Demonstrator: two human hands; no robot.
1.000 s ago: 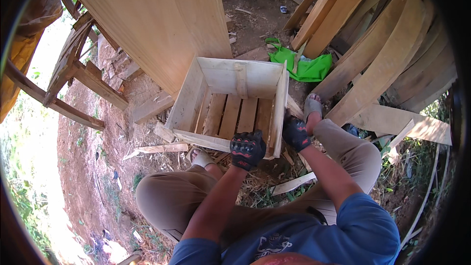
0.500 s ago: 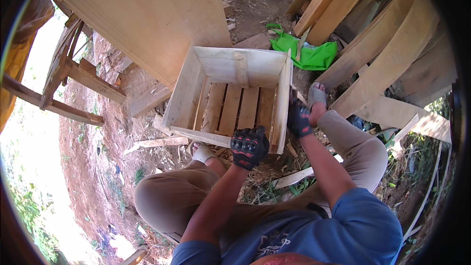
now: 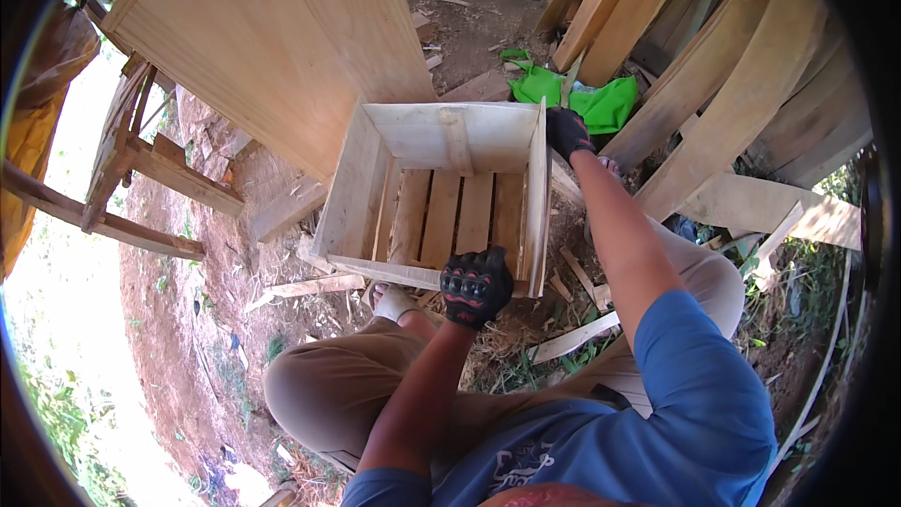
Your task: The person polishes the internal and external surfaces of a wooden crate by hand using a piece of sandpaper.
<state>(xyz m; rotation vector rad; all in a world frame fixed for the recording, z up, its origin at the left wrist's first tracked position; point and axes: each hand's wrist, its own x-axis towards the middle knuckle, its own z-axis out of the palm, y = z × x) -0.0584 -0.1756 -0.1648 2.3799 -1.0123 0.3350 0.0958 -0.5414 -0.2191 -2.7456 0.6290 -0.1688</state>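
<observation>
A pale wooden crate with a slatted bottom stands open side up between my feet. My left hand, in a black glove with red marks, is closed over the crate's near rim, toward its right end. At the far right corner, my right hand is against the outside of the crate's right wall, in a matching glove. Its fingers are turned away and partly hidden, so their grip does not show. Inside the crate only the bare floor slats can be seen.
A large wooden panel leans beyond the crate on the left. Long boards stand along the right, with a bright green bag beside them. A rough wooden frame is at left. Offcuts and shavings litter the ground.
My right hand has moved away from me along the crate's right side to its far corner. The left hand stays on the near rim. The crate sits slightly lower and further left in view.
</observation>
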